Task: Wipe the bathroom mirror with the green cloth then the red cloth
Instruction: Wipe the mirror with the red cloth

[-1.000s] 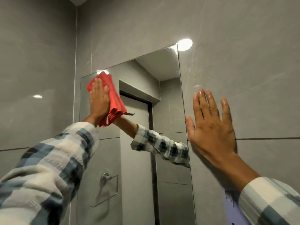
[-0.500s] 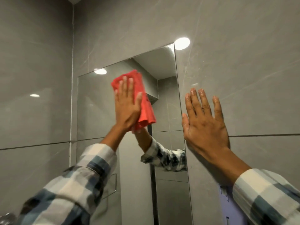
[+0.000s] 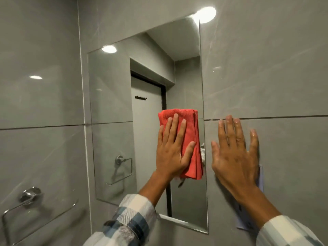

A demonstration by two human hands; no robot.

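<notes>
A tall frameless mirror (image 3: 113, 107) hangs on the grey tiled wall. My left hand (image 3: 173, 151) presses a folded red cloth (image 3: 192, 132) flat against the glass near the mirror's right edge, at about mid height. The cloth sticks out above and to the right of my fingers. My right hand (image 3: 234, 153) lies flat on the wall tile just right of the mirror, fingers spread, holding nothing. No green cloth is in view.
A chrome towel ring (image 3: 30, 196) is fixed to the left wall at the lower left. A pale purple plate (image 3: 260, 178) sits on the wall partly behind my right hand. The mirror reflects a door, a hook rail and a ceiling light.
My left hand has slid the red cloth from the mirror's upper left, across the top, down to its right edge. The view has tilted down, showing the mirror's bottom edge. My right hand stays on the wall.
</notes>
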